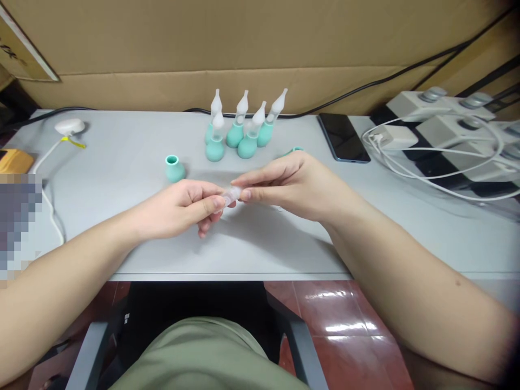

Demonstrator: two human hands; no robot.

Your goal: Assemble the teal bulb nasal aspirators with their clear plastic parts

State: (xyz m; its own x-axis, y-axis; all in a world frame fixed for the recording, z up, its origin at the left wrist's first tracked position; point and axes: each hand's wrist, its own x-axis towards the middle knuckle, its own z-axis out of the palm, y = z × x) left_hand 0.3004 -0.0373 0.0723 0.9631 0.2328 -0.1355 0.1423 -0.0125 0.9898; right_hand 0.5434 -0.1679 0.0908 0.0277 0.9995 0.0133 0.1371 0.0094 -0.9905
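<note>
Between my two hands, above the grey table, is a small clear plastic tube (231, 196). My left hand (189, 208) pinches its near end between thumb and fingers. The thumb and fingertips of my right hand (280, 187) close on its other end, where a whitish part shows. Left of the tube stands an open-topped teal rubber bulb (175, 169). A second teal bulb (298, 149) is mostly hidden behind my right hand. Beyond my hands, several nasal aspirators (214, 143) with teal bulbs, clear necks and white tips stand in a group.
A black phone (344, 137) lies at the back right, beside white cables and a white charger (396, 136). Grey boxes with round knobs (450, 130) fill the right side. A white device (70, 127) with a cable is at the left. A cardboard wall (244, 43) closes the back.
</note>
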